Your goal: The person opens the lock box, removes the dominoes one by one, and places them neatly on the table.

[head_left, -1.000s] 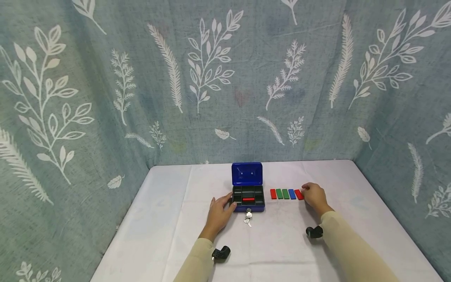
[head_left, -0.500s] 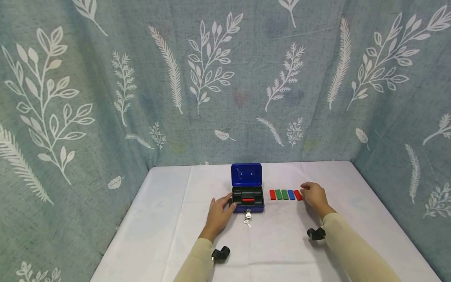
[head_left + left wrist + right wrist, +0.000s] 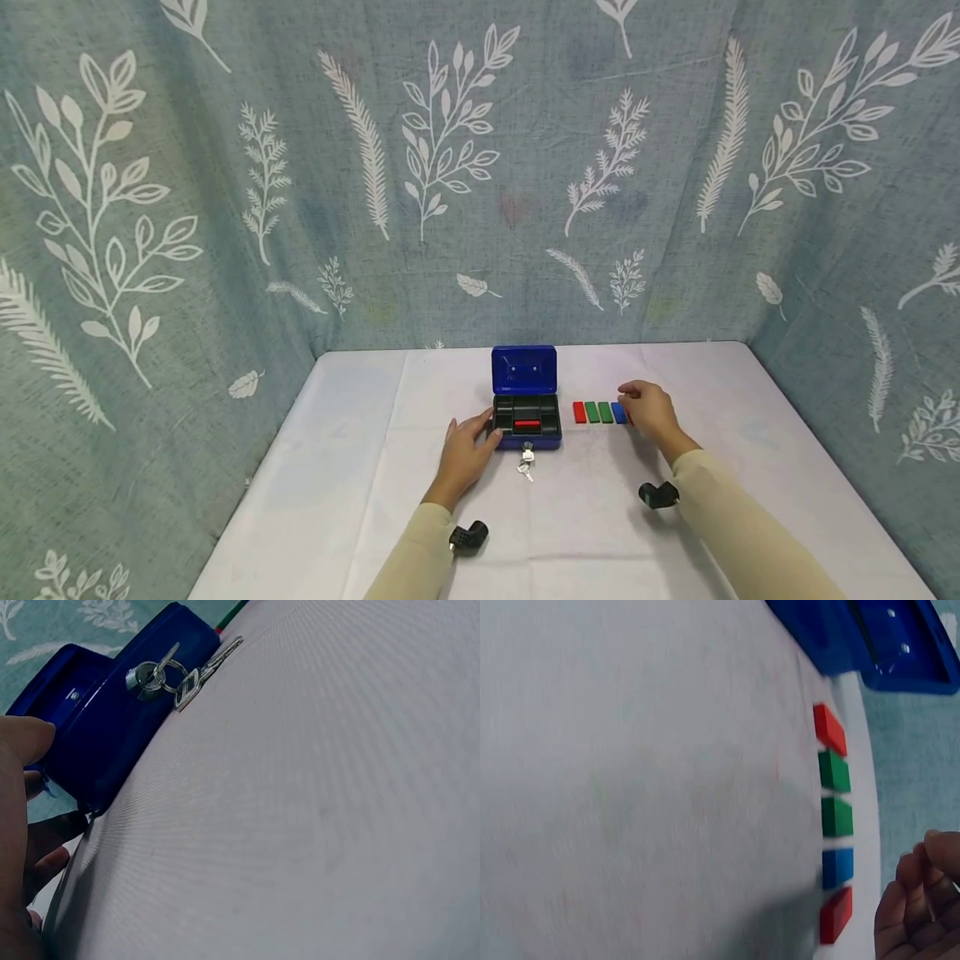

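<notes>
My left hand (image 3: 465,457) rests against the left side of an open blue cash box (image 3: 553,444), thumb at its front corner. In the left wrist view, the left hand (image 3: 21,746) has its fingers low beside the box's side wall (image 3: 112,731). A red piece (image 3: 527,422) sits in the box's black tray (image 3: 528,403). My right hand (image 3: 651,412) hovers over the right end of a row of small blocks, its fingers loosely bent and nothing visible between them. From the right wrist, the end red block (image 3: 835,915) lies slightly askew beside the blue block (image 3: 838,868).
The row continues leftward with two green blocks (image 3: 598,412) and another red block (image 3: 580,412), near the box's right side. Keys (image 3: 527,469) hang from the box's front lock onto the white tablecloth (image 3: 360,483). A leaf-patterned curtain (image 3: 480,192) stands behind the table.
My right hand has moved left from beside the end red block to over it, so the head view no longer shows that block clearly. The left hand stays at the cash box.
</notes>
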Available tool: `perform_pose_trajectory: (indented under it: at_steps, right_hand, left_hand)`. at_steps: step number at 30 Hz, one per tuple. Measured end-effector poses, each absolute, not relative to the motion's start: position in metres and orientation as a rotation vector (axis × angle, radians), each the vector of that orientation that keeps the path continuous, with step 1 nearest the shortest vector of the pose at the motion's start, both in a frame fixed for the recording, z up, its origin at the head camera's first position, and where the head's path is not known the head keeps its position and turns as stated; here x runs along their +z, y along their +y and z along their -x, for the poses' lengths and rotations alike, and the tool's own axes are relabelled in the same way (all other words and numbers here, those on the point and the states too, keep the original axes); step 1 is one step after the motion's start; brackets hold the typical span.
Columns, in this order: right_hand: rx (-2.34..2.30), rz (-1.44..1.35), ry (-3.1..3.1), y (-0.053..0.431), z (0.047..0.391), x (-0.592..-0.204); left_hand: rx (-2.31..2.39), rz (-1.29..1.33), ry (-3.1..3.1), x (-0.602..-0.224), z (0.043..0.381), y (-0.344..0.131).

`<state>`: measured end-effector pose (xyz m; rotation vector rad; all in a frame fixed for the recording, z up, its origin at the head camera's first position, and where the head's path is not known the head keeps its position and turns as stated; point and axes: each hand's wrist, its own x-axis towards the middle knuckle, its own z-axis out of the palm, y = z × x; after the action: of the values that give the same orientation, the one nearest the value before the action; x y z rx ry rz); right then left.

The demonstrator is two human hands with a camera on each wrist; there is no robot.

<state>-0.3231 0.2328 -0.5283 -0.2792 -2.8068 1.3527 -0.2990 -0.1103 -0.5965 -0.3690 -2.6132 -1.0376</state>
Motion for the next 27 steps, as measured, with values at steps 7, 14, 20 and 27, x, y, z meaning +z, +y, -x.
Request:
perform_pose_trajectory:
  at_steps: [7,14,20,27]
  right_hand:
    - [1.352,0.247,-2.785,0.216,0.322,-0.526]
    - [1.435,0.236,-2.766,0.199,0.324,-0.527]
    - [1.476,0.201,-2.755,0.189,0.322,-0.531]
    - [1.567,0.163,-2.704,0.18,0.32,-0.533]
  left_hand:
    - [-1.025,0.389,-2.607,-0.595,0.298,-0.11]
    - [-1.015,0.382,-2.6,-0.595,0.297,-0.11]
    - [-1.033,0.375,-2.608,-0.595,0.295,-0.111]
    - [-1.013,0.384,-2.605,-0.596,0.298,-0.111]
